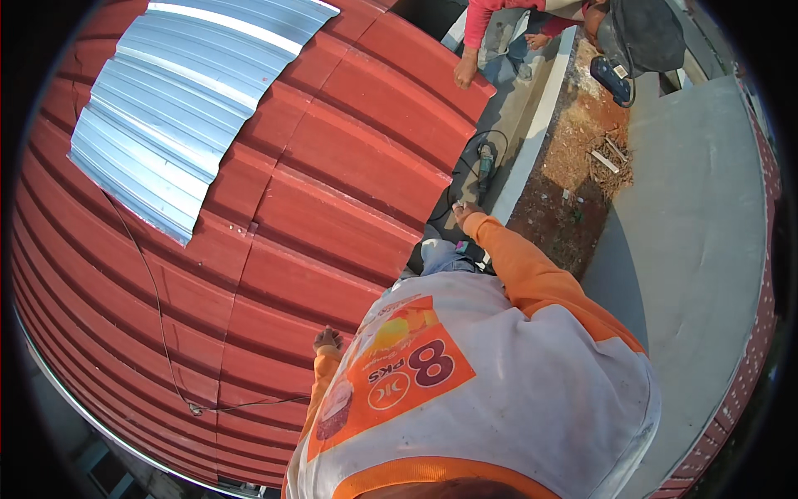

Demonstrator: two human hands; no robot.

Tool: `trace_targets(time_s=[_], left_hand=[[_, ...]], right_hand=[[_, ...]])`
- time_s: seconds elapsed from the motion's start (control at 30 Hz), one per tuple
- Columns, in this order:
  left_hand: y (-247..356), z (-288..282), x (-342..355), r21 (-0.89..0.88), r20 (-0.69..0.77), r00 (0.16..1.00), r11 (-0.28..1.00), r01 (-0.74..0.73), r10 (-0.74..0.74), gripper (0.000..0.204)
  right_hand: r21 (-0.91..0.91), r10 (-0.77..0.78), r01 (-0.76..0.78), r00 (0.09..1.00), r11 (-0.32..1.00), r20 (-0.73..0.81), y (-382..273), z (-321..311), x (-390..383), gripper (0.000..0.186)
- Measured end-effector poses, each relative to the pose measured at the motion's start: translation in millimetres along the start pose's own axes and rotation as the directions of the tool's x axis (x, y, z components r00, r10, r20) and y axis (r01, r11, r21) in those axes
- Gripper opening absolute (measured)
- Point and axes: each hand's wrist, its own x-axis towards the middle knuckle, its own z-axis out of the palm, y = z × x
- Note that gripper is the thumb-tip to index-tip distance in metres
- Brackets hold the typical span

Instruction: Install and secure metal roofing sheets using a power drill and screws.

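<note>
My left hand (327, 338) is low over the red corrugated metal roof (324, 274), left of my body, with its fingers loosely apart and nothing visible in them. My right hand (463, 214) reaches forward past the roof's cut edge, its fingers curled together; whatever is between them is too small to make out. Just beyond it a green power tool (485, 163) lies in the concrete gutter (514, 125), its black cable (454, 176) looped beside it. At the far end of the sheet, another person's hand (465, 70) touches the roof's corner.
A silvery corrugated sheet (179, 108) lies on the roof at the far left. A thin dark cable (154, 287) runs down the red metal. To the right are a rusty ledge with wood scraps (605, 161), a black extension socket (611, 81) and a grey slab (690, 249).
</note>
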Motion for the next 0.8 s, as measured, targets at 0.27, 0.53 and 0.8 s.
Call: trace_targets(time_s=[0.27, 0.53, 0.8], left_hand=[[73, 0, 16, 0.172, 0.081, 0.990, 0.977, -0.130, 0.117, 0.025], [66, 12, 30, 0.187, 0.324, 0.946, 0.981, -0.046, -0.017, 0.027], [56, 28, 12, 0.227, 0.268, 0.964, 0.972, -0.067, 0.004, 0.021]], right_hand=[[0.141, 0.349, -0.330, 0.927, 0.933, -0.141, 135, 30, -33, 0.057], [0.219, 0.530, -0.503, 0.843, 0.836, -0.086, 166, 47, -86, 0.057], [0.189, 0.384, -0.356, 0.913, 0.915, -0.136, 161, 33, -75, 0.055]])
